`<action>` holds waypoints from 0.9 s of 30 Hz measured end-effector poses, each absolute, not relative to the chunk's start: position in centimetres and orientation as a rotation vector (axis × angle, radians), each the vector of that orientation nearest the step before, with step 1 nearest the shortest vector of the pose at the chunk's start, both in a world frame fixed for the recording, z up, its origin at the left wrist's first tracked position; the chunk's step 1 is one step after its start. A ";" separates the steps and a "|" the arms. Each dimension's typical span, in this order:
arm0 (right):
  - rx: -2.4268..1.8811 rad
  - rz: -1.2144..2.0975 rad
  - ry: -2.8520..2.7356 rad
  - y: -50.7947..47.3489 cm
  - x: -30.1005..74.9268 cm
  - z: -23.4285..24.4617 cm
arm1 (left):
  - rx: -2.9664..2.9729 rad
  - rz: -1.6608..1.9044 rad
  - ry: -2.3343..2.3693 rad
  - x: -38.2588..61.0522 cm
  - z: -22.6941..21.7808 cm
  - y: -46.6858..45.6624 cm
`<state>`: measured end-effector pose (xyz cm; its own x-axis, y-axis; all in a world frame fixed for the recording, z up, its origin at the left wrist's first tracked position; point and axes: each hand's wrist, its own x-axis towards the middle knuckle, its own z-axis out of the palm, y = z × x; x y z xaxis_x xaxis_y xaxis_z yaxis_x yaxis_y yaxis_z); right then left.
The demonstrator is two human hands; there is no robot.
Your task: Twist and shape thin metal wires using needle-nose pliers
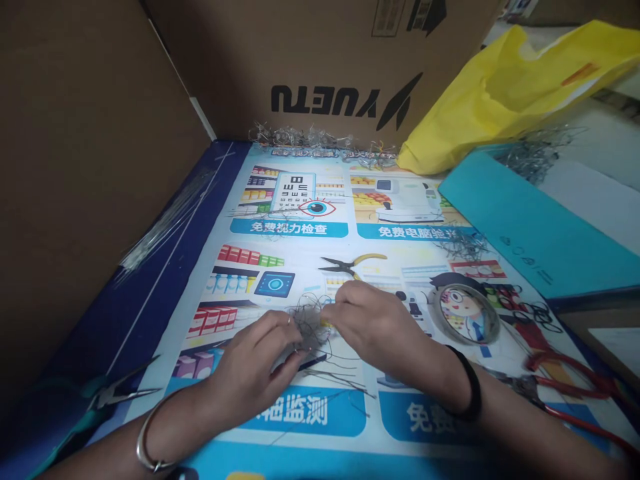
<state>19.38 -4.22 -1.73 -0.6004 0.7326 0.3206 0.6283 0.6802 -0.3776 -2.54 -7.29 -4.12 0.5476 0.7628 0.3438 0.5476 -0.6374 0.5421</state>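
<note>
My left hand (260,363) is curled at the left side of a tangle of thin dark wire (307,317), with thumb and fingertips drawn together at its edge. My right hand (383,327) is closed on the tangle's other side. A small yellow bit shows by its fingertips; what it belongs to is unclear. Exactly what each pinch holds is too fine to make out. Loose wire ends (345,380) trail across the printed sheet below. Just beyond the right hand lie needle-nose pliers (350,265) with yellow handles, their jaws apart.
Teal-handled pliers (107,393) lie left, red-handled cutters (565,383) right, near a tape roll (465,312). Straight wires (167,223) line the left side. Bent wire pieces (310,137) edge the cardboard box (320,53). A yellow bag (500,93) and teal box (510,227) stand at right.
</note>
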 end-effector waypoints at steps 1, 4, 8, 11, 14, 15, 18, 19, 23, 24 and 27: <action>-1.073 0.252 -2.545 -4.3 19.2 -1.3 | 2.414 0.805 1.068 -2.6 -4.2 -7.3; -1.065 0.153 -2.760 -4.2 18.6 -0.3 | 2.406 0.817 1.059 -2.6 -4.5 -7.2; -1.017 0.136 -2.902 -3.9 17.9 0.3 | 2.401 0.820 1.031 -2.7 -4.7 -7.3; -0.999 0.136 -2.965 -3.7 17.4 0.5 | 2.406 0.823 1.020 -2.7 -4.7 -7.3; -0.989 0.142 -2.999 -3.5 17.0 0.7 | 2.420 0.824 1.010 -2.7 -4.6 -7.3; -0.987 0.145 -3.004 -3.4 17.0 0.8 | 2.425 0.823 1.004 -2.7 -4.5 -7.3; -0.977 0.158 -2.987 -3.2 17.0 1.0 | 2.437 0.820 1.016 -2.6 -4.4 -7.1; -0.972 0.163 -2.972 -3.2 17.1 1.0 | 2.442 0.826 1.022 -2.6 -4.3 -7.0; -1.002 0.175 -2.914 -3.4 17.6 0.4 | 2.452 0.861 1.035 -2.5 -4.4 -6.7; -1.024 0.177 -2.895 -3.5 17.7 0.2 | 2.449 0.861 1.038 -2.5 -4.4 -6.7; -1.098 0.198 -2.797 -3.9 18.1 -0.9 | 2.433 0.874 1.051 -2.4 -4.4 -6.7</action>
<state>18.14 -3.87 -0.87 -0.7268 0.6830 0.0729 0.6660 0.7266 -0.1688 -2.43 -6.71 -4.42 0.5349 0.7442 0.4000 0.5290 -0.6642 0.5282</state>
